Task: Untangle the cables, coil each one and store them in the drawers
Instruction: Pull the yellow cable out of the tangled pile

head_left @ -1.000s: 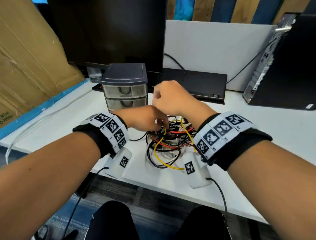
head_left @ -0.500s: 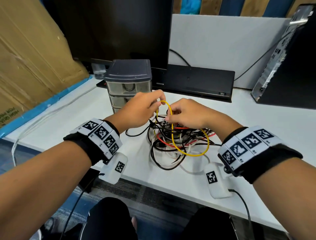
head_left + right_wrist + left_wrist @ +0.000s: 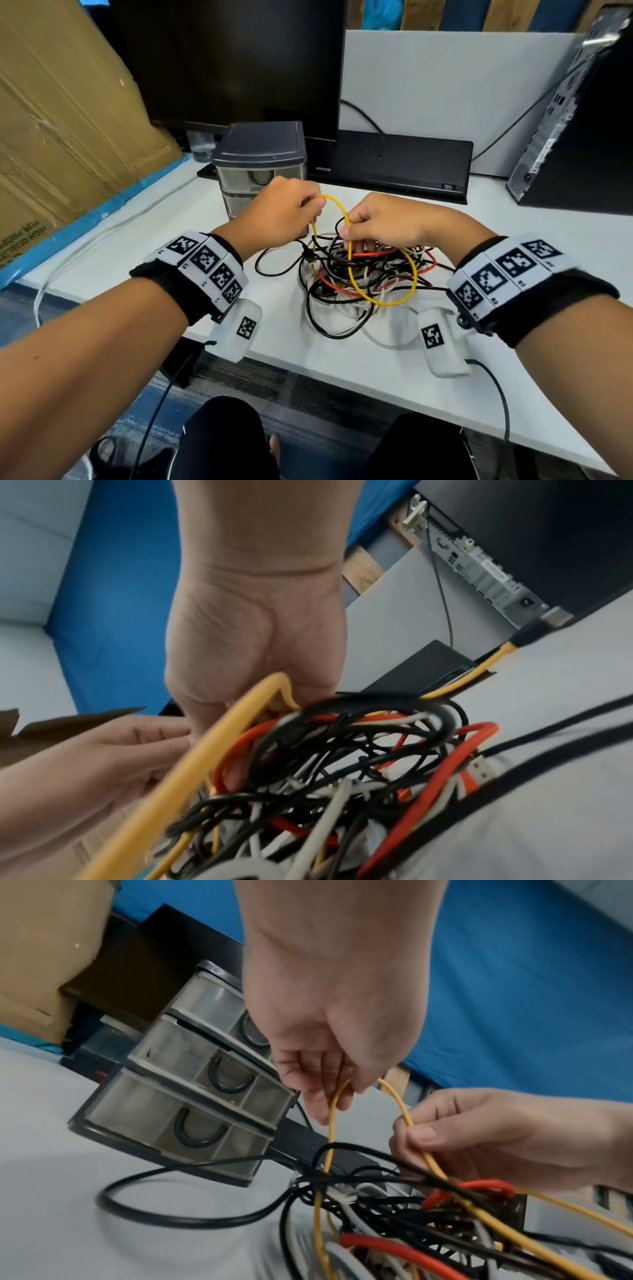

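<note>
A tangle of black, white, red and yellow cables (image 3: 363, 274) lies on the white desk (image 3: 513, 370) in front of me. A yellow cable (image 3: 383, 301) arches up out of the pile. My left hand (image 3: 281, 216) pinches the top of that arch, seen close up where the yellow cable (image 3: 337, 1104) leaves my left hand (image 3: 329, 1047). My right hand (image 3: 380, 219) pinches the same loop a little lower, on the yellow cable (image 3: 219, 745). A small drawer unit (image 3: 260, 164) with closed translucent drawers stands just behind my left hand.
A black monitor (image 3: 233, 61) and a flat black device (image 3: 394, 164) stand behind the pile. A computer tower (image 3: 582, 137) is at the right, cardboard (image 3: 61, 113) leans at the left. The desk's front edge runs just under my wrists.
Both hands have come out of the pile and lifted a loop of yellow cable above it. In the last half second the hands barely moved.
</note>
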`<action>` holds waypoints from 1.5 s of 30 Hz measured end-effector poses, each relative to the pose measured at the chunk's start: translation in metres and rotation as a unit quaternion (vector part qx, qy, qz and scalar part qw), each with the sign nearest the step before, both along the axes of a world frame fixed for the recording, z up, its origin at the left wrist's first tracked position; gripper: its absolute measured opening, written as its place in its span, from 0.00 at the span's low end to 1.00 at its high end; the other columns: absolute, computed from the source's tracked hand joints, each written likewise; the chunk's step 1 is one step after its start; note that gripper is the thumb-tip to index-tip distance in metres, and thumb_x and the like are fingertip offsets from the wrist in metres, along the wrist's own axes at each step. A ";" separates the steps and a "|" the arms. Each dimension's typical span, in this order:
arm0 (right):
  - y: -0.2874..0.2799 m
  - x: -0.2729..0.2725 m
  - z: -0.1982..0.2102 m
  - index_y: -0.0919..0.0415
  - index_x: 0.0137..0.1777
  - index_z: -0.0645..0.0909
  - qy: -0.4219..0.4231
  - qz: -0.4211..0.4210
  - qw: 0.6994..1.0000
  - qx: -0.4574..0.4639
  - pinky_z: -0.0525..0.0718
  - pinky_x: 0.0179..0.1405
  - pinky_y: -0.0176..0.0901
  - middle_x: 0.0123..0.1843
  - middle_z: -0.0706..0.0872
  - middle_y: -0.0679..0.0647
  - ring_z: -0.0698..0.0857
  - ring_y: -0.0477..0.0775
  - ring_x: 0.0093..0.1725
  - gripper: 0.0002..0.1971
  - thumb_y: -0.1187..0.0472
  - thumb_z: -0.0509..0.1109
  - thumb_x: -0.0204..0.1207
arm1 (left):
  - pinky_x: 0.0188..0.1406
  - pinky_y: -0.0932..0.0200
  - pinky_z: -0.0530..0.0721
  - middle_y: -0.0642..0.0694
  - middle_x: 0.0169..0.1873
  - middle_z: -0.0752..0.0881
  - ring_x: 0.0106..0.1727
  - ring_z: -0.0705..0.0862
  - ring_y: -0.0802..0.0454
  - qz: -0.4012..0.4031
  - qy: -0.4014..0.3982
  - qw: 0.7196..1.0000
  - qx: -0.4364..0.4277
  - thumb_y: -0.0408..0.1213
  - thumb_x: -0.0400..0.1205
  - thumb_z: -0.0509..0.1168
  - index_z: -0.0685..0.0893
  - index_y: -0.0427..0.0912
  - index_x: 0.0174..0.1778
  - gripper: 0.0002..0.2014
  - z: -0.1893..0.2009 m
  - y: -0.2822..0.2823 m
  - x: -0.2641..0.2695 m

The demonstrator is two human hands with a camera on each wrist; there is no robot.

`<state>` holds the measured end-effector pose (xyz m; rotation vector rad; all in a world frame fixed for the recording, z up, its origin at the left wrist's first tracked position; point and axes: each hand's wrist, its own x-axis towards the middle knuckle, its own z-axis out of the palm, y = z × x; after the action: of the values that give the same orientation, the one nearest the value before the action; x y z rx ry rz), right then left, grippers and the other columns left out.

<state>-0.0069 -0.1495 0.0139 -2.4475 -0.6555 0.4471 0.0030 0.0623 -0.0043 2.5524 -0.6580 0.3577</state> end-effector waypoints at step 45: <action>0.011 0.002 0.043 0.53 0.30 0.79 -0.333 -0.216 0.879 0.265 0.72 0.30 0.39 0.24 0.75 0.45 0.72 0.46 0.25 0.17 0.52 0.75 0.79 | 0.41 0.52 0.76 0.48 0.36 0.85 0.38 0.80 0.50 -0.054 0.108 0.986 -0.115 0.41 0.89 0.66 0.85 0.48 0.42 0.09 -0.002 -0.032 -0.035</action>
<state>-0.0044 -0.1382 0.0574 -2.0743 -0.3851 -0.7020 -0.0321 0.0307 -0.0060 2.2846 -0.6306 0.1092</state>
